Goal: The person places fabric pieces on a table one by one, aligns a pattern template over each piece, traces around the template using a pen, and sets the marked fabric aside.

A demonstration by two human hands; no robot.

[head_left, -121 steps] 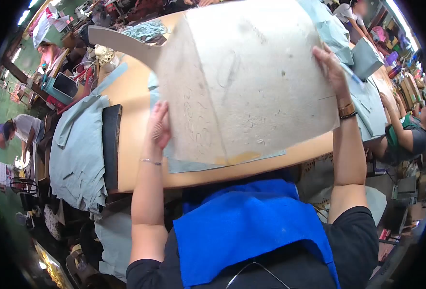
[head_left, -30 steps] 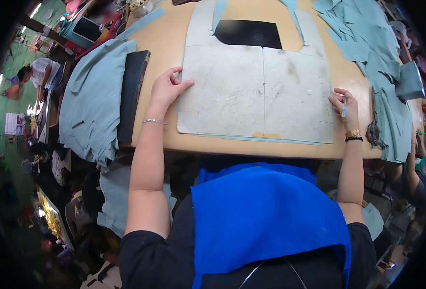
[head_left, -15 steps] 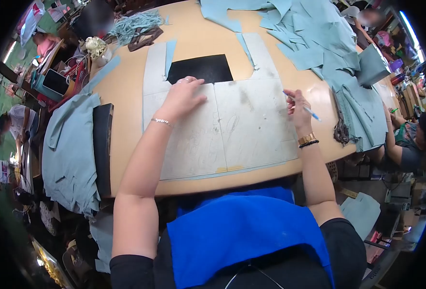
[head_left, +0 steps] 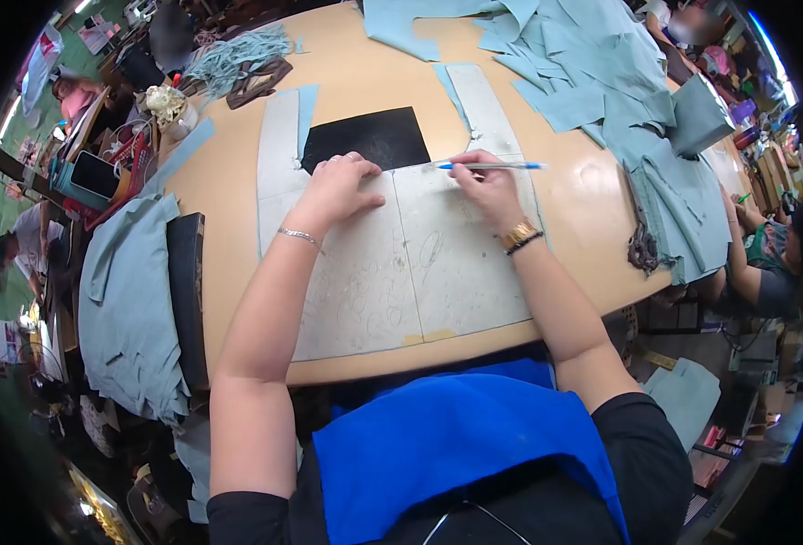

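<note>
A pale, scribbled pattern template (head_left: 456, 291) with two upright arms lies on light blue fabric (head_left: 307, 109), whose edges show beside the arms. My left hand (head_left: 339, 191) rests flat on the template's upper edge, thumb spread, its fingertips beside a black rectangular sheet (head_left: 374, 136). That sheet lies in the gap between the arms. In my right hand (head_left: 490, 189) a blue-ended ballpoint pen (head_left: 515, 166) is pinched almost level. The pen's tip points left, close to the template's upper edge and the black sheet's right corner; whether it touches cannot be seen.
Light blue fabric pieces (head_left: 592, 64) are heaped at the back right, and a folded stack (head_left: 133, 300) hangs at the left edge. Fabric strips (head_left: 238, 56) lie at the back left of the table (head_left: 592, 236). Another person (head_left: 765, 254) sits at right.
My right hand has moved left and upward from the template's right edge to its upper edge, and the pen has turned nearly level. My left hand stays on the template; the view has shifted slightly.
</note>
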